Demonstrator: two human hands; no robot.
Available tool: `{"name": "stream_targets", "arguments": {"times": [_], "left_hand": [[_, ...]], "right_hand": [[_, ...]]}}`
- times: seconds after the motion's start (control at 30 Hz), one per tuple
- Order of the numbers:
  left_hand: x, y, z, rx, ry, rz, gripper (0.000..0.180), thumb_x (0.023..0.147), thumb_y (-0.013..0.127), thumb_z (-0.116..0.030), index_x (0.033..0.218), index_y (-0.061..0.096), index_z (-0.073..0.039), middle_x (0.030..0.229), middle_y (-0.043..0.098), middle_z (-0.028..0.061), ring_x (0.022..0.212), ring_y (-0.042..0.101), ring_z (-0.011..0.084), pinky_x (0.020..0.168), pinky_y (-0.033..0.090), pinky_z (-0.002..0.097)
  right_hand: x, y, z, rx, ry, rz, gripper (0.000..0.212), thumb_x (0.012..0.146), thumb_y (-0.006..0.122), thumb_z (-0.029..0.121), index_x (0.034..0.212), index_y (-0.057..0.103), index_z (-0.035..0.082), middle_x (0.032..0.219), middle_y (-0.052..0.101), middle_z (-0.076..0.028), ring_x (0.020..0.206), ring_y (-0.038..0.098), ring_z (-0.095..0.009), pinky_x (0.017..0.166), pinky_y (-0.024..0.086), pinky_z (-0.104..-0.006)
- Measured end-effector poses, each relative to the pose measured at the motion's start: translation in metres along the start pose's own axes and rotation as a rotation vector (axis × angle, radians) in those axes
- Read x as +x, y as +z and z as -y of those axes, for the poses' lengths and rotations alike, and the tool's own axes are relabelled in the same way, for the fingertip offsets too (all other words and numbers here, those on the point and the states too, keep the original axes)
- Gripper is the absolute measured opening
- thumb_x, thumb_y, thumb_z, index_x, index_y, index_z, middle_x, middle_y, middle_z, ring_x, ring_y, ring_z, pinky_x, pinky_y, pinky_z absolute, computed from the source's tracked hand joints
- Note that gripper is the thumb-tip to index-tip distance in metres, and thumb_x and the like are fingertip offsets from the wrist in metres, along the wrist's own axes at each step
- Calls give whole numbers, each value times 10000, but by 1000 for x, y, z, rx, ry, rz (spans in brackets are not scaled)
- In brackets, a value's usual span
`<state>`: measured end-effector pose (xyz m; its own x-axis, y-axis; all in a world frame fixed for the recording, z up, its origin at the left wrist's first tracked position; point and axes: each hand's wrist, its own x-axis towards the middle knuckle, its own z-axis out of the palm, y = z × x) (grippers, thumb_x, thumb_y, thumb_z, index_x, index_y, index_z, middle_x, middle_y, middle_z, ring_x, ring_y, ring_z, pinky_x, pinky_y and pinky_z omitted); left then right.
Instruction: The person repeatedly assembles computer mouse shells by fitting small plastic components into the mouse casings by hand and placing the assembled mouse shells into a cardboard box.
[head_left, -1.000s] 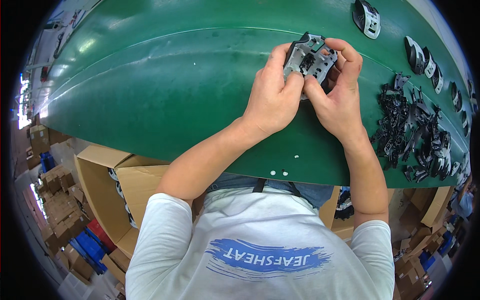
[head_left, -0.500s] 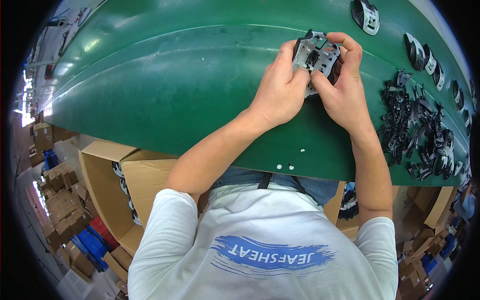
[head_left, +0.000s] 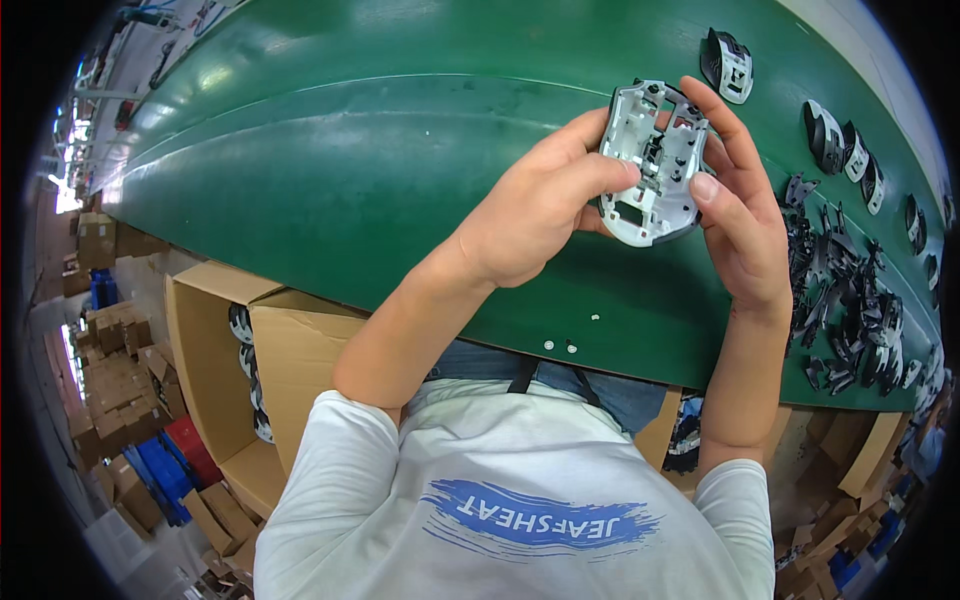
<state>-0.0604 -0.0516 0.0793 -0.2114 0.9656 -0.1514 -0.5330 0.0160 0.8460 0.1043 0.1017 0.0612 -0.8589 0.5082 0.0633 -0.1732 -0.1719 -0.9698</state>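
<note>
Half-curled, my left hand [head_left: 540, 205] and right hand [head_left: 746, 220] hold a white-and-black shell [head_left: 668, 205] between them, thumbs uppermost.

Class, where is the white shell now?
In the head view, the white shell is upper right of centre, held between the left hand and right hand, over the green table.

Between the fingers [head_left: 728, 118], the shell [head_left: 655, 192] is whitish inside, black-edged. Under them, the tabletop [head_left: 380, 190] is green; to their right, heaped parts [head_left: 845, 295] are mostly black; well back from them, the white shirt [head_left: 520, 440] bears blue brushstrokes [head_left: 545, 518].
</note>
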Motion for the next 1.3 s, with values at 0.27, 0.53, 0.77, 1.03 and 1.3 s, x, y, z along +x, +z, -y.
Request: {"name": "stream_targets", "arguments": {"times": [0.27,0.53,0.77,1.03,1.3], "left_hand": [[-39,13,-10,-41,23,-32,642,1104,518,-165,1679,309,29,1556,576,181,1371,638,259,1075,594,428],[-126,-40,21,-586,-71,-127,643,1200,262,-481,1668,394,-60,1594,564,191,1337,664,381,896,655,501],[-303,-146,-51,-186,467,-548,581,1207,379,-346,1706,327,-52,1737,400,182,1529,489,368,1276,410,561],[-526,-279,-58,309,615,-1540,372,1136,627,-317,1381,686,-43,1289,746,50,1170,693,150,1052,527,331],[-692,-305,66,694,-303,-2213,784,911,862,-386,1543,589,-11,1524,633,248,1395,630,348,1158,499,419]], "right_hand": [[-13,12,10,36,-59,145,843,975,721,181,1709,341,18,1585,531,-208,1325,647,-268,1139,513,-423],[-20,45,-8,-288,-65,577,823,1023,759,243,1719,360,60,1670,477,-163,1282,655,-255,1083,533,-402],[1,-13,18,-958,-160,-103,481,1005,755,146,1474,677,67,1304,771,-134,1059,721,-193,923,577,-341],[-31,-172,14,-1625,276,-24,467,1074,715,258,1469,615,30,1137,711,-161,980,649,-280,930,537,-391],[-13,-150,-21,-1399,163,73,393,1108,656,162,1484,625,51,1067,659,-93,970,594,-197,881,505,-341]]}}
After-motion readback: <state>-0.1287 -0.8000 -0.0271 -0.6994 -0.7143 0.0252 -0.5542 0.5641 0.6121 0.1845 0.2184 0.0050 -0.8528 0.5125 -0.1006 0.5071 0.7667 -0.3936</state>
